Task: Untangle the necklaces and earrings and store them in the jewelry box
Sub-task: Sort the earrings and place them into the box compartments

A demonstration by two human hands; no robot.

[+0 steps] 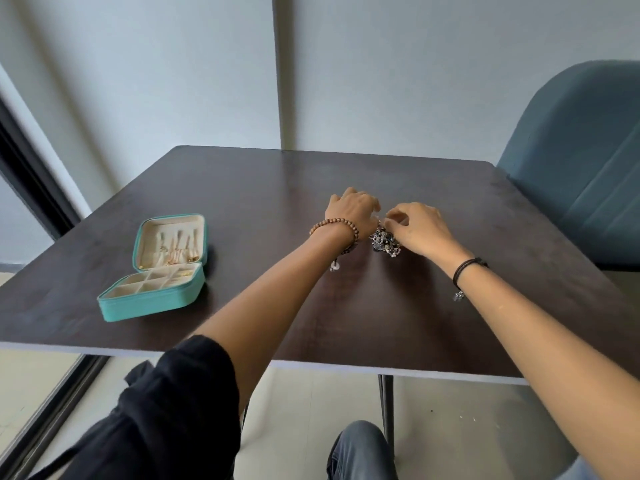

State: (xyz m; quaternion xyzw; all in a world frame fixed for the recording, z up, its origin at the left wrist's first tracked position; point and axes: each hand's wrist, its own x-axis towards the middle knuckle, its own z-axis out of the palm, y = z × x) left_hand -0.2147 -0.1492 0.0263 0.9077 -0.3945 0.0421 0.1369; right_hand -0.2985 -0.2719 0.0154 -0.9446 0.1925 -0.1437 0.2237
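Observation:
A dark tangled clump of beaded jewelry (pixel 385 244) lies on the dark table (pixel 263 202), right of centre. My left hand (pixel 351 211) and my right hand (pixel 420 226) meet just above the clump, fingertips pinched on a strand at its top. The exact grip is hidden by my fingers. A teal jewelry box (pixel 157 299) stands open at the left, lid upright. Gold pieces hang in its lid and some lie in its cream compartments.
A blue upholstered chair (pixel 581 161) stands at the table's far right corner. The near table edge (pixel 311 365) runs under my forearms. My knee shows below it. A dark window frame (pixel 31 174) runs along the left.

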